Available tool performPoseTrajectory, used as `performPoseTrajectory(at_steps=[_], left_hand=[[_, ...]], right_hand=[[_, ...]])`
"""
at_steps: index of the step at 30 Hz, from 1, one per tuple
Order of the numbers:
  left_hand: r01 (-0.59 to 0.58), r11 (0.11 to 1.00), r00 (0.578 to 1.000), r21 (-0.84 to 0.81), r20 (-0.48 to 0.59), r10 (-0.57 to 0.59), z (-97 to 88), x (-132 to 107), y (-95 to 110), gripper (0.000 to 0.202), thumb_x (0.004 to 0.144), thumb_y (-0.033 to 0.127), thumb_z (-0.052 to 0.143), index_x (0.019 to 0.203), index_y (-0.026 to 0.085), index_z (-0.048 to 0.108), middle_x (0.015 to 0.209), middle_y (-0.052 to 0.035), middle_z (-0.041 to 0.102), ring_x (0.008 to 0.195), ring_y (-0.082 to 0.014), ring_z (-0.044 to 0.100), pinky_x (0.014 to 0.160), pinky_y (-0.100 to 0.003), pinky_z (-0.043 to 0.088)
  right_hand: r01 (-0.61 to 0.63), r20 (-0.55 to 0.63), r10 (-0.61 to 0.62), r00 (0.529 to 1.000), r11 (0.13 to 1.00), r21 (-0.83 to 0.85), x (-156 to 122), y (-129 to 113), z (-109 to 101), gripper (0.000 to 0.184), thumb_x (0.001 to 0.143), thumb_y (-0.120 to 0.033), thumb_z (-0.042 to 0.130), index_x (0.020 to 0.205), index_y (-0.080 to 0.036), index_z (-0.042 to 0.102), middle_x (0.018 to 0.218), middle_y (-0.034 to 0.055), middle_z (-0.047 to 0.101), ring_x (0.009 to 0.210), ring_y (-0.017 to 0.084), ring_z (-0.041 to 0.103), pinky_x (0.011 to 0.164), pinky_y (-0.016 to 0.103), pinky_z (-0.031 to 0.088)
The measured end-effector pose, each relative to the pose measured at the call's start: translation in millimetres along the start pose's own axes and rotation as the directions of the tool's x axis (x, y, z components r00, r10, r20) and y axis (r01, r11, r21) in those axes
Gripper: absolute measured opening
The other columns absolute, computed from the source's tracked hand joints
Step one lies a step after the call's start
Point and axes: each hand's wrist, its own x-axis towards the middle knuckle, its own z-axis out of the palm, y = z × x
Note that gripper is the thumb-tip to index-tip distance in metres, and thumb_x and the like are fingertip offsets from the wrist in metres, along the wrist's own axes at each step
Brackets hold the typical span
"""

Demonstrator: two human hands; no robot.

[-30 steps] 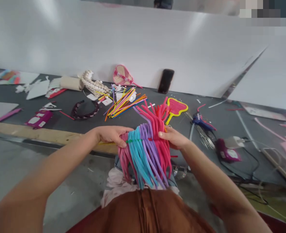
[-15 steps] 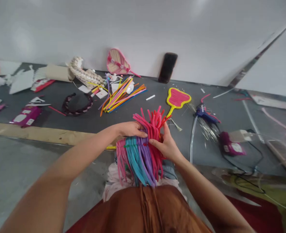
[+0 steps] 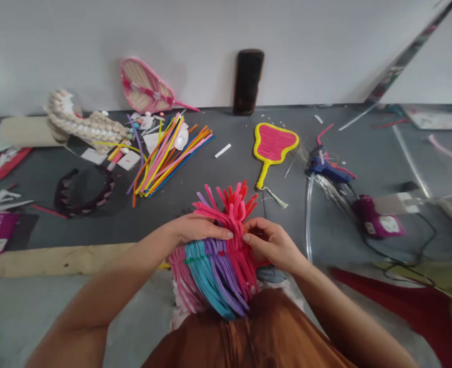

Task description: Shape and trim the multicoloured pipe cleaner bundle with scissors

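Observation:
A bundle of pipe cleaners (image 3: 218,266) in pink, blue, purple and red rests on my lap, its strands draped toward me and the red ends sticking up. My left hand (image 3: 197,228) lies over the top of the bundle, fingers closed on the strands. My right hand (image 3: 266,240) pinches the red strands from the right side, fingertips almost meeting the left hand's.
On the grey mat (image 3: 218,184) ahead lie a loose pile of coloured pipe cleaners (image 3: 168,153), a yellow-rimmed pink paddle (image 3: 274,145), a blue glue gun (image 3: 327,168), a purple device (image 3: 375,222) and a dark headband (image 3: 82,191). A black phone (image 3: 247,82) leans on the white wall.
The view has tilted down and closer to the mat. My right hand moved left from the bundle's side to pinch the red strands beside my left hand.

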Motion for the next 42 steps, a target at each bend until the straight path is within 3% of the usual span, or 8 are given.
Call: performPoseTrajectory(at_steps=[7, 13, 17, 26, 30, 35, 39, 42], left_hand=[[-0.027, 1.0, 1.0, -0.008, 0.0, 0.027, -1.4, 9.1, 9.6, 0.044, 0.07, 0.042, 0.082, 0.107, 0.02, 0.075, 0.107, -0.004, 0.077, 0.115, -0.0267, 0.065, 0.107, -0.042, 0.046], [-0.066, 0.997, 0.993, 0.035, -0.091, 0.069, -2.5, 20.5, -0.1, 0.047, 0.074, 0.045, 0.078, 0.113, 0.021, 0.072, 0.122, -0.0045, 0.072, 0.121, -0.0264, 0.062, 0.111, -0.042, 0.043], [-0.059, 0.998, 0.998, 0.029, -0.024, 0.06, -8.2, 27.0, -12.0, 0.043, 0.076, 0.046, 0.074, 0.113, 0.022, 0.073, 0.123, -0.0026, 0.072, 0.123, -0.0254, 0.061, 0.111, -0.041, 0.042], [-0.073, 0.996, 0.997, 0.046, -0.022, 0.074, -11.0, 28.0, -6.2, 0.04, 0.076, 0.041, 0.075, 0.111, 0.022, 0.074, 0.12, -0.0026, 0.073, 0.117, -0.0233, 0.064, 0.108, -0.038, 0.045], [-0.056, 0.997, 0.996, 0.047, -0.071, 0.06, -10.8, 25.2, -3.0, 0.04, 0.076, 0.042, 0.075, 0.111, 0.023, 0.074, 0.122, -0.0021, 0.073, 0.121, -0.025, 0.062, 0.11, -0.04, 0.043], [-0.079, 0.996, 0.995, 0.05, -0.052, 0.082, -12.5, 25.5, -3.4, 0.039, 0.077, 0.04, 0.074, 0.111, 0.022, 0.073, 0.123, -0.0028, 0.072, 0.12, -0.0251, 0.062, 0.11, -0.04, 0.043], [-0.064, 0.996, 0.997, 0.062, -0.045, 0.066, -13.0, 25.8, -3.7, 0.041, 0.076, 0.039, 0.074, 0.113, 0.022, 0.073, 0.124, -0.0034, 0.072, 0.118, -0.025, 0.063, 0.108, -0.039, 0.045], [-0.035, 0.993, 0.998, 0.11, -0.045, 0.04, -12.7, 26.3, -4.5, 0.039, 0.08, 0.039, 0.072, 0.115, 0.022, 0.072, 0.121, -0.0028, 0.073, 0.115, -0.0241, 0.065, 0.106, -0.039, 0.046]], right_hand=[[0.098, -0.142, -0.121, 0.982, 0.982, -0.164, 11.8, 2.4, 3.3, 0.019, 0.082, -0.038, 0.069, 0.086, -0.021, 0.061, 0.075, -0.0018, 0.059, 0.067, 0.012, 0.053, 0.061, 0.024, 0.043], [-0.02, -0.108, 0.026, 0.994, 0.999, 0.049, 21.0, 5.1, 0.7, 0.025, 0.082, -0.042, 0.067, 0.078, -0.02, 0.055, 0.067, -0.0046, 0.053, 0.06, 0.01, 0.046, 0.056, 0.023, 0.039], [-0.102, -0.042, 0.107, 0.993, 0.987, 0.121, 25.9, 2.5, -3.8, 0.027, 0.079, -0.042, 0.069, 0.076, -0.02, 0.054, 0.065, -0.005, 0.052, 0.058, 0.009, 0.045, 0.055, 0.023, 0.038], [-0.024, -0.164, -0.017, 0.986, 0.97, -0.243, 32.5, -2.2, -2.3, 0.007, 0.078, -0.026, 0.063, 0.079, -0.02, 0.063, 0.072, -0.0018, 0.06, 0.067, 0.012, 0.055, 0.062, 0.024, 0.044], [-0.051, -0.179, 0.044, 0.983, 0.998, -0.033, 31.3, -2.4, -0.7, 0.017, 0.082, -0.037, 0.063, 0.085, -0.02, 0.063, 0.075, -0.0006, 0.064, 0.071, 0.014, 0.059, 0.066, 0.025, 0.048], [-0.255, -0.093, 0.274, 0.957, 0.95, 0.181, 29.1, -9.4, -11.4, 0.038, 0.074, -0.055, 0.074, 0.076, -0.02, 0.06, 0.063, -0.0033, 0.058, 0.054, 0.01, 0.049, 0.053, 0.023, 0.041], [-0.23, -0.005, 0.235, 0.972, 0.958, 0.171, 30.1, -12.1, -19.3, 0.036, 0.073, -0.052, 0.078, 0.07, -0.019, 0.065, 0.068, -0.0012, 0.061, 0.059, 0.01, 0.051, 0.057, 0.024, 0.043], [-0.22, 0.012, 0.227, 0.974, 0.927, 0.303, 32.4, -11.1, -16.1, 0.03, 0.067, -0.044, 0.085, 0.073, -0.02, 0.07, 0.073, -0.0011, 0.064, 0.062, 0.01, 0.054, 0.06, 0.024, 0.045]])
